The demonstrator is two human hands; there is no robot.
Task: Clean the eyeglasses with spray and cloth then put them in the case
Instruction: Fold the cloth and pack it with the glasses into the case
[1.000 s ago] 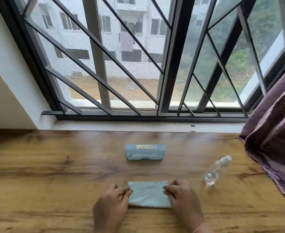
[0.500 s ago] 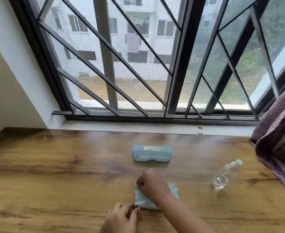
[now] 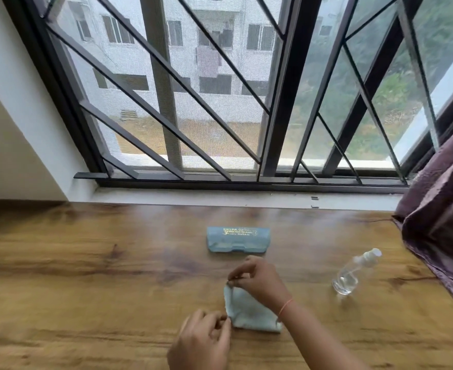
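Observation:
A light blue cloth [image 3: 246,311] lies folded on the wooden table [image 3: 86,276] near its front edge. My right hand [image 3: 257,281] reaches across it and pinches its far left corner, lifting that corner a little. My left hand [image 3: 201,340] pinches the cloth's near left corner. Behind them a closed light blue eyeglass case [image 3: 238,239] with gold lettering lies flat. A clear spray bottle [image 3: 353,272] with a white cap lies on its side at the right. No eyeglasses are visible.
A barred window [image 3: 220,102] and its white sill [image 3: 220,196] run along the table's far edge. A purple curtain [image 3: 444,222] hangs over the table's right end. A white wall stands at the left.
My right hand has crossed from the cloth's right side to its far left corner. My left hand has dropped back to the near left corner. The camera has tilted slightly.

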